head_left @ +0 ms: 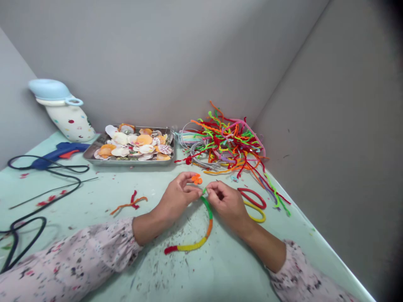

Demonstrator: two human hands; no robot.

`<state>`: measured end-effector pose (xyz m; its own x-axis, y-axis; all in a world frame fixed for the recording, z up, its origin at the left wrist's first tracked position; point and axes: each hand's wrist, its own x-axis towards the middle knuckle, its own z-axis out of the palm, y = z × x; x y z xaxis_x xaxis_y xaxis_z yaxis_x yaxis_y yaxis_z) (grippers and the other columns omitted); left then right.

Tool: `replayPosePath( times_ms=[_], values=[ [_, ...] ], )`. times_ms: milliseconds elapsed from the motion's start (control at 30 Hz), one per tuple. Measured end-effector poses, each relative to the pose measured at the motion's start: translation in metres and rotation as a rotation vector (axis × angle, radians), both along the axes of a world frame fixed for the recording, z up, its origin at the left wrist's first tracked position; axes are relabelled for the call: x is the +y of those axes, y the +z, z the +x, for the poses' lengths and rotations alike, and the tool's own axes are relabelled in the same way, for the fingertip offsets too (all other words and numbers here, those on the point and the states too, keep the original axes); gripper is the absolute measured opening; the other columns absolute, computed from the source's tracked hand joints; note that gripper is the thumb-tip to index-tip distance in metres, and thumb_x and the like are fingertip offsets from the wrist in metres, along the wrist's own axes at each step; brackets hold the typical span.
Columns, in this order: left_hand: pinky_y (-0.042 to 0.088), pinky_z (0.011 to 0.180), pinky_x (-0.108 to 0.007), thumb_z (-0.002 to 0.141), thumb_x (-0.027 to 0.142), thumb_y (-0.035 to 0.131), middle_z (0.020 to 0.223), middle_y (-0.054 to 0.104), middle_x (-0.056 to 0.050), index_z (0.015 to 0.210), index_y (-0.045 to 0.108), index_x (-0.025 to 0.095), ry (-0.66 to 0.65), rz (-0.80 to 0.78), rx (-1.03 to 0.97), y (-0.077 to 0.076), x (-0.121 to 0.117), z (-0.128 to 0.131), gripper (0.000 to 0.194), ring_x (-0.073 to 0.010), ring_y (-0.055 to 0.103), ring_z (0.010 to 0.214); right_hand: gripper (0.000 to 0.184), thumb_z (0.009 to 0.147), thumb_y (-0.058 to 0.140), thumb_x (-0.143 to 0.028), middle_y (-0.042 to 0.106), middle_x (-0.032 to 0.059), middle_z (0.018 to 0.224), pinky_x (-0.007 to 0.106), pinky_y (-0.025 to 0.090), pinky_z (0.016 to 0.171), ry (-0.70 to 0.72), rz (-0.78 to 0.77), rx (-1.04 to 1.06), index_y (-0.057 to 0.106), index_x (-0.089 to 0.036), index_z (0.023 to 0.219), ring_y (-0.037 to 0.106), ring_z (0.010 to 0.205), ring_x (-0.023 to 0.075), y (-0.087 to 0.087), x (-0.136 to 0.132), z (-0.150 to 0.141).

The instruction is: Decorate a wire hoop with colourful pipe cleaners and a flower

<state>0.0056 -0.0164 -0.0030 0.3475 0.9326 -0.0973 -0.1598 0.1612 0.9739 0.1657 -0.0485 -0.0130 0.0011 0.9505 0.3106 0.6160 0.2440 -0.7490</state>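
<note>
Strip (190, 246) banded in green, orange, yellow and red curves between your forearms, its green end up at your fingertips and its red end nearest you, over the pale green tabletop (233, 268). Your left hand (176, 195) grips that green end between thumb and fingers, while your right hand (228, 205), just beside it, has its thumb and fingers pinched together on a bright green bit (204, 191) at the same end. An orange flower (197, 179) sits against the raised fingertips of your left hand; you cannot tell from here whether they clasp it or only touch it. Just right of your right hand lie a red loop (252, 198) and a yellow loop (256, 213), partly hidden behind it. Beyond your hands, on the far right, a tangled heap of pipe cleaners (226, 140) spreads across the table in many colours, with loose strands trailing near the right edge. Left of the heap stands a metal tray (132, 163) full of seashells (145, 140). Farther left you have a blue glue gun (55, 155) with a black cable (67, 196) looping toward you, and behind it a tilted white bottle (69, 121) with a light blue lid (50, 89). Nearer your left hand lies a twisted red and orange scrap (130, 204).
</note>
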Motion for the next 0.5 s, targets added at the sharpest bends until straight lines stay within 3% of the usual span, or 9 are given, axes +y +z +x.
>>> replayPosePath(
  times_ms=[367, 500],
  values=[
    [0.043, 0.065, -0.020, 0.065, 0.012, 0.070, 0.090, 0.060, -0.001, 0.106, 0.048, 0.016, 0.008, -0.012, -0.002, 0.0003, -0.0006, 0.0008, 0.047, -0.0073, 0.058, 0.069, 0.014, 0.082, 0.052, -0.028, 0.059, -0.0027, 0.063, 0.021, 0.040, 0.052, -0.095, -0.034, 0.102, 0.062, -0.018, 0.084, 0.051, 0.054, 0.0111, 0.0040, 0.0018, 0.0003],
    [0.046, 0.073, -0.023, 0.066, 0.014, 0.070, 0.091, 0.063, -0.004, 0.109, 0.050, 0.016, -0.014, -0.015, 0.003, 0.0019, -0.0009, 0.0006, 0.047, -0.0116, 0.062, 0.078, 0.017, 0.082, 0.052, -0.032, 0.060, -0.0021, 0.065, 0.022, 0.041, 0.052, -0.125, 0.002, 0.147, 0.062, -0.018, 0.084, 0.051, 0.054, 0.0114, 0.0051, 0.0028, 0.0002]
  ],
)
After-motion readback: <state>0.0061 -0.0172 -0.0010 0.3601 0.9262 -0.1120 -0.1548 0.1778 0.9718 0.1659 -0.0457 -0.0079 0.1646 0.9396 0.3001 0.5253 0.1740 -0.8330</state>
